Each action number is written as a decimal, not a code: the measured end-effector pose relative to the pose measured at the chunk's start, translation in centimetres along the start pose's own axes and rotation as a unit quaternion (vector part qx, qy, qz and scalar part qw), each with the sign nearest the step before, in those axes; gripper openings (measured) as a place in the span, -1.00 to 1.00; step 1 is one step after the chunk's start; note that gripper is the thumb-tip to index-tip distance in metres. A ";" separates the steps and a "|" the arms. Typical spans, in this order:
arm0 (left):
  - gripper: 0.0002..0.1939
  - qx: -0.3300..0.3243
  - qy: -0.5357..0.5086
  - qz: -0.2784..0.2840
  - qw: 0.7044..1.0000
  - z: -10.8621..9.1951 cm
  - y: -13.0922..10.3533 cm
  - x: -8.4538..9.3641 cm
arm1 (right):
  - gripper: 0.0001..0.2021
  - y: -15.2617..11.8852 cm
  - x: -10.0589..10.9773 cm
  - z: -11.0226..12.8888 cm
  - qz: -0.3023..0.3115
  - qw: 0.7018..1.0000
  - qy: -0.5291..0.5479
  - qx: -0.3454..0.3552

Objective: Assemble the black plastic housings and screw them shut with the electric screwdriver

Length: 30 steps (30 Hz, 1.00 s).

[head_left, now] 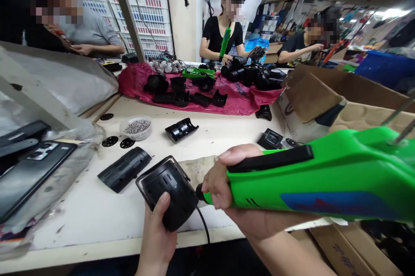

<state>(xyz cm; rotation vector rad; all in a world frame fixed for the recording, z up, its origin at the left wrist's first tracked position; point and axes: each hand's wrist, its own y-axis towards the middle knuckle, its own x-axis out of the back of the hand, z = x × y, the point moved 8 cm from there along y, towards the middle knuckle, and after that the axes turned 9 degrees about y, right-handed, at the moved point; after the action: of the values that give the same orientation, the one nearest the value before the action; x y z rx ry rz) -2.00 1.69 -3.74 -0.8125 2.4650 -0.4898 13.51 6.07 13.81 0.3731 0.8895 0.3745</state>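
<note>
My left hand (160, 228) grips a black plastic housing (170, 194) with slots, a wire-like bracket on its far side and a black cable hanging from it. Wrapped round a bright green electric screwdriver (311, 181) is my right hand (233, 185). The screwdriver's dark nose meets the right end of the housing; the tip itself is hidden. Just left of the housing lies a curved black shell (125, 169). Another half shell (181, 130) rests hollow side up farther back. A clear tub of small screws (138, 127) stands near several black discs (127, 142).
A pink sheet (240, 105) with black parts and a green tray (198, 72) spans the table's back. An open cardboard box (311, 94) stands right. A phone (35, 176) lies left by a slanted post (39, 99). Three other people work beyond, one near a hanging green screwdriver (225, 42).
</note>
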 end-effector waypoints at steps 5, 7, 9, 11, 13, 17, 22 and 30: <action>-0.25 -0.049 0.006 0.018 0.999 -0.4 0.0 -0.6 | -0.41 0.7 -0.2 -0.9 0.017 0.999 -0.042 0.022; -0.23 -0.060 0.001 0.028 0.998 -0.5 0.0 -0.9 | -0.33 1.1 -0.3 -1.8 0.035 0.998 -0.053 0.013; -0.22 -0.068 -0.002 0.020 0.998 -0.6 -0.1 -0.9 | -0.28 1.5 -0.3 -2.5 0.045 0.997 -0.055 0.016; -0.20 -0.070 -0.001 0.006 0.998 -0.7 -0.2 -0.9 | -0.23 1.8 -0.1 -2.8 0.048 0.998 -0.042 0.018; -0.18 -0.065 0.005 0.002 0.998 -0.6 -0.3 -0.9 | -0.18 2.0 0.1 -2.9 0.048 0.999 -0.021 0.007; -0.13 -0.046 0.003 0.003 0.999 -0.2 -0.5 -1.0 | -0.27 1.8 0.5 -2.7 0.022 0.999 -0.012 -0.028; -0.12 -0.021 0.001 -0.006 1.000 0.1 -0.5 -0.8 | -0.32 1.4 -0.1 -2.7 0.048 0.997 -0.042 -0.041; -0.14 -0.039 0.005 -0.005 0.999 -0.3 -0.6 -1.2 | -0.62 0.7 0.5 -2.6 0.088 0.992 -0.077 -0.041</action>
<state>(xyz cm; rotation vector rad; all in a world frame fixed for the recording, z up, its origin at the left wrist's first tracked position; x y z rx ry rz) -1.08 2.09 -2.79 -0.8542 2.5036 -0.4048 11.65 7.32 12.28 0.4000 0.6905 0.5351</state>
